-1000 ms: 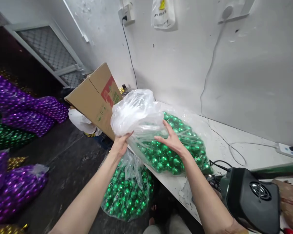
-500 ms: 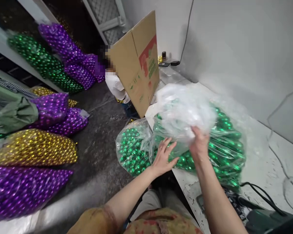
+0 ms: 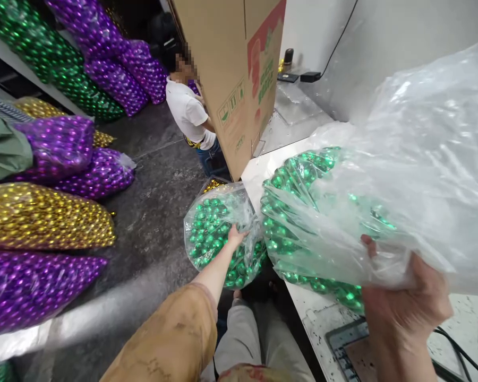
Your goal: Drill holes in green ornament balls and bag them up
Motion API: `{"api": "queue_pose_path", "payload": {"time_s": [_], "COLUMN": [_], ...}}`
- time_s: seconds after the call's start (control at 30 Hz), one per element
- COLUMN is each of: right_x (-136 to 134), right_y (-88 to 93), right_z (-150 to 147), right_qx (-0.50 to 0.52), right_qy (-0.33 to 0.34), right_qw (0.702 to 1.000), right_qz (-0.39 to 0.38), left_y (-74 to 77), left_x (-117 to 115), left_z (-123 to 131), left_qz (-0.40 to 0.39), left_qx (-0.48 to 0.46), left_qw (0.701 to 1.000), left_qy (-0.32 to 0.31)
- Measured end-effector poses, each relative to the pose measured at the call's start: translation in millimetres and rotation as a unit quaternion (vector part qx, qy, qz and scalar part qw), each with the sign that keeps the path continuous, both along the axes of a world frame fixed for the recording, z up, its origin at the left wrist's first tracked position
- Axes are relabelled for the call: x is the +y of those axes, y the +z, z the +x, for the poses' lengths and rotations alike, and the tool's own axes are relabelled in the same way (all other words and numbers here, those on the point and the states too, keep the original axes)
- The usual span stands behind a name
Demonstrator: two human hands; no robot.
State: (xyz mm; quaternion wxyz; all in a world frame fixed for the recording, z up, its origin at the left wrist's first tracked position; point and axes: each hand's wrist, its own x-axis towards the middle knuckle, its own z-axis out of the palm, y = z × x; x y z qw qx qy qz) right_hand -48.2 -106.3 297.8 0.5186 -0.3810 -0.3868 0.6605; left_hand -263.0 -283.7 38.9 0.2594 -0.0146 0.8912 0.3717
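My right hand [image 3: 410,297] is closed on a bunched part of a large clear plastic bag [image 3: 434,175], which billows up over the white table. Shiny green balls [image 3: 287,223] show through plastic on the tabletop, partly covered by that bag. Lower and to the left stands another clear bag of green balls [image 3: 211,228], beside the table's edge. My left hand [image 3: 236,236] reaches down to this bag and is closed at its gathered plastic; the fingertips are partly hidden.
A tall cardboard box [image 3: 235,95] stands at the table's far end, with a person [image 3: 187,109] in a white shirt behind it. Bags of purple balls [image 3: 27,286] and gold balls [image 3: 43,217] lie on the left. Cables [image 3: 454,345] run along the right side.
My right hand has moved right and nearer, drawing the clear bag out over the table. My left hand, spread before, has moved left and down to the lower bag and closed.
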Motion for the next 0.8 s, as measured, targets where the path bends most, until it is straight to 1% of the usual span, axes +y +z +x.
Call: {"api": "queue_pose_path", "payload": {"time_s": [0.03, 0.07, 0.13, 0.2, 0.3, 0.33, 0.37, 0.4, 0.47, 0.5, 0.53, 0.57, 0.63, 0.67, 0.7, 0.73, 0.77, 0.8], "right_x": [-2.0, -3.9, -8.2, -13.4, -23.0, -26.9, -31.4, -36.9, -51.7, -61.1, -71.5, -82.5, -103.8, -112.8, -119.9, -124.9, -127.7, -128.3], "right_y": [1.4, 3.0, 6.7, 10.7, 11.8, 8.7, 2.9, -5.8, -31.5, -47.5, -64.7, -82.0, -115.0, -129.6, -142.6, -153.8, -163.3, -170.9], "right_z": [-1.6, -3.7, -8.9, -15.5, -27.5, -32.4, -37.9, -44.1, -58.8, -66.9, -75.2, -83.0, -95.1, -98.7, -100.3, -100.3, -98.8, -96.4], "right_qx": [-0.002, 0.001, 0.017, 0.034, 0.053, 0.056, 0.057, 0.051, 0.004, -0.032, -0.077, -0.097, -0.117, -0.126, -0.141, -0.158, -0.177, -0.194], "right_qy": [-0.001, 0.002, 0.02, 0.046, 0.082, 0.087, 0.095, 0.113, 0.196, 0.262, 0.335, 0.378, 0.455, 0.508, 0.562, 0.606, 0.636, 0.65], "right_qw": [1.0, 1.0, 1.0, 0.998, 0.994, 0.993, 0.992, 0.991, 0.979, 0.963, 0.935, 0.915, 0.873, 0.837, 0.792, 0.747, 0.71, 0.689], "right_qz": [-0.005, -0.008, 0.001, 0.024, 0.057, 0.059, 0.054, 0.046, 0.046, 0.056, 0.088, 0.1, 0.13, 0.159, 0.193, 0.223, 0.245, 0.257], "left_y": [1.1, 5.6, 24.1, 51.9, 97.9, 111.8, 124.3, 135.5, 154.4, 162.7, 170.3, 177.3, 188.1, 191.1, 192.1, 190.9, 187.4, 182.0], "left_x": [-1.8, -5.3, -18.3, -39.7, -81.4, -94.9, -106.6, -116.2, -128.3, -131.2, -132.7, -133.4, -134.1, -135.0, -136.6, -139.2, -142.7, -147.3], "left_z": [1.6, 3.6, 8.4, 14.3, 29.6, 36.9, 45.0, 53.5, 69.1, 75.1, 79.3, 81.8, 82.4, 81.4, 80.6, 80.4, 81.4, 83.8], "left_qz": [-0.011, -0.02, -0.024, -0.019, -0.017, -0.007, 0.027, 0.081, 0.184, 0.228, 0.263, 0.295, 0.347, 0.359, 0.355, 0.335, 0.302, 0.263], "left_qx": [-0.005, -0.002, 0.015, 0.035, 0.052, 0.051, 0.039, 0.015, -0.061, -0.107, -0.15, -0.184, -0.199, -0.189, -0.176, -0.17, -0.173, -0.185], "left_qw": [1.0, 1.0, 1.0, 0.999, 0.998, 0.997, 0.997, 0.991, 0.965, 0.946, 0.926, 0.908, 0.884, 0.882, 0.887, 0.897, 0.91, 0.923], "left_qy": [-0.004, -0.006, -0.003, 0.009, 0.037, 0.049, 0.068, 0.101, 0.175, 0.206, 0.225, 0.236, 0.243, 0.241, 0.238, 0.233, 0.224, 0.213]}}
